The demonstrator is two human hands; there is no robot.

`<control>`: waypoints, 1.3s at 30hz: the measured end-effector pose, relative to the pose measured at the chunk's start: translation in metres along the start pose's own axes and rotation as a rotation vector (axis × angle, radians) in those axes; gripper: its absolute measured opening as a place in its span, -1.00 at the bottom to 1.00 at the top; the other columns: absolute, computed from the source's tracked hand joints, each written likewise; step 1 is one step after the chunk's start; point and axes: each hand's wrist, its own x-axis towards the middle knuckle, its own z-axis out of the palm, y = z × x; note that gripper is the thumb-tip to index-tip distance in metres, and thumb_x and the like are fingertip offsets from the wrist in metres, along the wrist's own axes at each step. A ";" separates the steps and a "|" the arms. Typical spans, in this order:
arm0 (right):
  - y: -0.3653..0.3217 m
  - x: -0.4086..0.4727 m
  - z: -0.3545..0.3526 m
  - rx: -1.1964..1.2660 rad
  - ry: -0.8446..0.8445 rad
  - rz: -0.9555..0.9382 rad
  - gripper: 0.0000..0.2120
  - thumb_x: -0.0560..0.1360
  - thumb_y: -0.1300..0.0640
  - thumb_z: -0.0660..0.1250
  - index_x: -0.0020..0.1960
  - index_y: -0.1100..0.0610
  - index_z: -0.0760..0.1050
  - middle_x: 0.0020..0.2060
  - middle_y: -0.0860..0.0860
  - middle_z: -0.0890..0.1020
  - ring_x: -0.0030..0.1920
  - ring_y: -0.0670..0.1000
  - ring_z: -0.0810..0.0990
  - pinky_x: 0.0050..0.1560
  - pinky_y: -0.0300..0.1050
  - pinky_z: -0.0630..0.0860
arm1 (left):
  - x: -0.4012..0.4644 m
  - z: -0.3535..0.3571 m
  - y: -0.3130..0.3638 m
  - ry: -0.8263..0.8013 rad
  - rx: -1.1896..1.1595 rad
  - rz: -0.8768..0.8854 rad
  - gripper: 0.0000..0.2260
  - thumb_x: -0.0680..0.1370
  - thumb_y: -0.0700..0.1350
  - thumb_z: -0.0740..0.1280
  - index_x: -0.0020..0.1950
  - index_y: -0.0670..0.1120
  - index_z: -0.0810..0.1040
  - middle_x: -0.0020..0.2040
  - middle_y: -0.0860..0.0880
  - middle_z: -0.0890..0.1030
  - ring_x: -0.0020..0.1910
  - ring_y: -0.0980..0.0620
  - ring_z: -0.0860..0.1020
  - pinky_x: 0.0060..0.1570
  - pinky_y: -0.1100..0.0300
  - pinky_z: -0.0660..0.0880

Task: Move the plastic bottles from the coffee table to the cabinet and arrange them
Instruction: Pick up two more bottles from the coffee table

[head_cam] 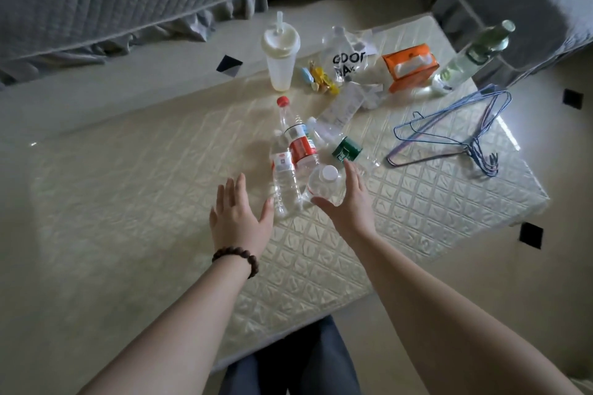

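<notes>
Two hands, left (239,215) and right (348,199), spread open, holding nothing, flanking clear plastic bottles (288,167) lying mid-bench (160,170).

A: Which plastic bottles are on the worktop (160,170)?

B: Four clear empties clustered mid-worktop. A red-capped bottle (296,135) with a red label lies flat, cap pointing away.

A: And beside it?

B: Touching its left side, a white-labelled bottle (284,176) lies flat. Just right, a green-labelled bottle (343,146) lies flat. Nearest the viewer, touching the red-capped one, a white-capped bottle (324,184) stands upright.
</notes>
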 end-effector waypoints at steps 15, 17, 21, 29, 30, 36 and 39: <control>0.024 0.075 -0.005 0.025 -0.029 -0.013 -0.43 0.31 -0.12 0.50 0.25 -0.09 0.38 0.08 -0.09 0.57 0.08 -0.03 0.53 -0.05 -0.12 0.39 | 0.109 0.092 0.041 -0.117 -0.163 -0.230 -0.23 0.43 0.23 0.33 0.46 -0.16 0.16 0.34 -0.19 0.39 0.28 -0.18 0.39 0.15 -0.02 0.39; 0.026 0.078 -0.010 0.037 -0.026 -0.017 -0.43 0.30 -0.11 0.51 0.23 -0.10 0.39 0.07 -0.09 0.57 0.09 -0.02 0.53 0.00 -0.07 0.45 | 0.122 0.104 0.045 -0.116 -0.177 -0.255 -0.18 0.39 0.25 0.37 0.45 -0.19 0.17 0.29 -0.21 0.42 0.24 -0.19 0.43 0.13 -0.02 0.42; 0.031 0.084 -0.014 0.055 -0.060 0.011 -0.44 0.28 -0.12 0.51 0.22 -0.14 0.40 0.06 -0.10 0.58 0.08 -0.02 0.54 0.06 -0.02 0.48 | 0.143 0.123 0.045 -0.143 -0.179 -0.273 -0.11 0.30 0.28 0.45 0.39 -0.23 0.19 0.23 -0.21 0.44 0.20 -0.19 0.44 0.11 -0.02 0.42; 0.036 0.090 -0.013 0.062 -0.056 -0.016 -0.44 0.28 -0.07 0.54 0.21 -0.09 0.42 0.05 -0.08 0.59 0.06 -0.01 0.55 0.08 0.00 0.49 | 0.151 0.136 0.037 -0.173 -0.189 -0.326 -0.29 0.34 0.19 0.48 0.24 -0.23 0.29 0.17 -0.21 0.50 0.14 -0.18 0.51 0.03 0.02 0.46; 0.036 0.088 -0.013 0.064 -0.056 -0.021 -0.44 0.28 -0.07 0.54 0.21 -0.09 0.42 0.05 -0.08 0.58 0.06 -0.01 0.55 0.08 -0.01 0.49 | 0.149 0.135 0.036 -0.168 -0.225 -0.334 -0.32 0.35 0.15 0.49 0.22 -0.23 0.30 0.16 -0.20 0.50 0.13 -0.17 0.51 0.04 0.02 0.48; 0.022 0.072 -0.026 0.077 -0.051 -0.035 -0.48 0.28 -0.11 0.52 0.18 -0.12 0.42 0.05 -0.11 0.57 0.06 -0.02 0.55 0.05 0.02 0.51 | 0.118 0.093 0.036 -0.042 -0.323 -0.255 -0.42 0.38 -0.03 0.47 0.28 -0.18 0.30 0.07 -0.11 0.55 0.04 -0.13 0.54 -0.03 0.07 0.47; 0.003 0.055 -0.037 0.076 -0.038 -0.036 -0.47 0.28 -0.13 0.51 0.18 -0.14 0.41 0.05 -0.10 0.57 0.06 -0.01 0.55 0.03 0.00 0.50 | 0.098 0.051 0.042 0.031 -0.368 -0.186 -0.43 0.37 -0.06 0.48 0.26 -0.17 0.31 0.03 -0.11 0.53 -0.03 -0.10 0.54 -0.14 0.15 0.42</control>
